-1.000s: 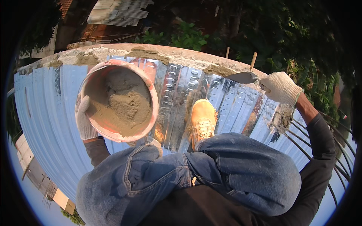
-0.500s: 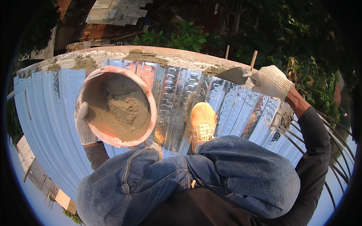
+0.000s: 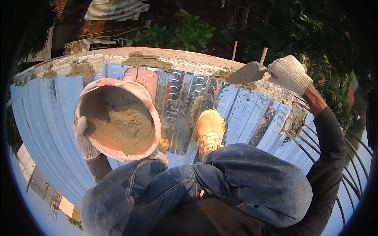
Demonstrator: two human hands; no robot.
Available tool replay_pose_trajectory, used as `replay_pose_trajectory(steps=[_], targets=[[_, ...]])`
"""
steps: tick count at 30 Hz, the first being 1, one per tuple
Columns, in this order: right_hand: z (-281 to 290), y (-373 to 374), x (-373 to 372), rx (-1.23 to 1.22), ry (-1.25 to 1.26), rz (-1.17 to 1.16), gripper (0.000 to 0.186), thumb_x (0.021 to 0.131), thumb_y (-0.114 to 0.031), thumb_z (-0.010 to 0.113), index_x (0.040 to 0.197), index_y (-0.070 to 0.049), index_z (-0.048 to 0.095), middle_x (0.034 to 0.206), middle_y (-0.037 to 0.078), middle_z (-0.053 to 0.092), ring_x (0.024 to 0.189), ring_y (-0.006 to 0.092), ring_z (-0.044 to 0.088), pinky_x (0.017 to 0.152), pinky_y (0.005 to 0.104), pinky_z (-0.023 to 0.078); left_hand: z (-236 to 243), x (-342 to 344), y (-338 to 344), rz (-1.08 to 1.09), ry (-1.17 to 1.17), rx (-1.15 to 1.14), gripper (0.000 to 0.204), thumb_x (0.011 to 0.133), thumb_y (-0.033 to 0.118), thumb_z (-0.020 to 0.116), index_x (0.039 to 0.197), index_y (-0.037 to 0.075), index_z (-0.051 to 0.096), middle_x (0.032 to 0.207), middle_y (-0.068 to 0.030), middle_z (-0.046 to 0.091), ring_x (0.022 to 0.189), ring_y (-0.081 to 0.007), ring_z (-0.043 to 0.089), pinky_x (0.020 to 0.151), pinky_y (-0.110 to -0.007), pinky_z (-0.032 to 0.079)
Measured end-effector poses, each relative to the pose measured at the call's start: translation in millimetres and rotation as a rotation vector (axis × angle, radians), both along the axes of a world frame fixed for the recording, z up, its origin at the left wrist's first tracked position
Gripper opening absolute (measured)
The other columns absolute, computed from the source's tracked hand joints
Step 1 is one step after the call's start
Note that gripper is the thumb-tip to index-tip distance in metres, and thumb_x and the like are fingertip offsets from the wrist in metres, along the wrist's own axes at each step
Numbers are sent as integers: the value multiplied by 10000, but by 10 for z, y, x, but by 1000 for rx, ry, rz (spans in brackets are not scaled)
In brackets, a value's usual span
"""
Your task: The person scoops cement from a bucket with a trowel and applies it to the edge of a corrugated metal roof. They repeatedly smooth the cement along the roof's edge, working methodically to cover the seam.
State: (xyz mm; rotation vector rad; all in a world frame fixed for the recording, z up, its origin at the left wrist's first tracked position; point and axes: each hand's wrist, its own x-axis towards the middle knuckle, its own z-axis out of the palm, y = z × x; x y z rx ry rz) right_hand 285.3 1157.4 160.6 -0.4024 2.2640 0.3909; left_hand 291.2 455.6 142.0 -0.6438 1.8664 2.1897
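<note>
Right hand [image 3: 289, 73], gloved, closed on the handle of a trowel [image 3: 247, 73] whose blade rests on the concrete ledge [image 3: 185, 59]; long axis runs from the hand leftward, tip pointing along the ledge. Left hand [image 3: 84, 139], gloved, grips the rim of a pink bucket [image 3: 149, 103] held over the corrugated metal sheet [image 3: 59, 102]. Progress, as judged: several mortar patches [image 3: 145, 61] already lie on the ledge (bare stretches remain between them); the bucket is about half full.
</note>
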Motion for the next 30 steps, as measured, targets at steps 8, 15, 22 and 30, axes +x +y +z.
replay_pose_trajectory(steps=[8,15,22,30], targets=[[46,182,-12,-110,147,-104,276,925,-375,830,959,-101,813,913,121,768,838,372,781,783,504,630,58,14,24,13,-4,-41,630,1052,244,762,1594,-47,628,1534,-183,712,1365,-300,706,1173,-463,581],[-91,31,191,-43,-104,-37,278,904,-370,838,997,-109,822,919,121,779,881,372,791,839,513,636,42,20,27,13,-25,-26,649,1047,255,766,1608,-37,618,1542,-187,708,1378,-305,702,1192,-461,573],[169,281,-76,63,105,-7,186,961,-312,826,1010,-135,857,978,99,800,927,326,814,875,485,644,66,25,-3,11,-20,-12,635,1060,235,749,1617,-36,611,1560,-190,698,1395,-303,694,1196,-460,568],[-129,234,39,131,-70,249,220,977,-314,887,1137,-165,858,1035,56,817,997,279,825,967,441,642,25,10,-1,4,-10,-25,619,1063,224,742,1608,-43,618,1553,-192,704,1392,-305,696,1204,-461,561]])
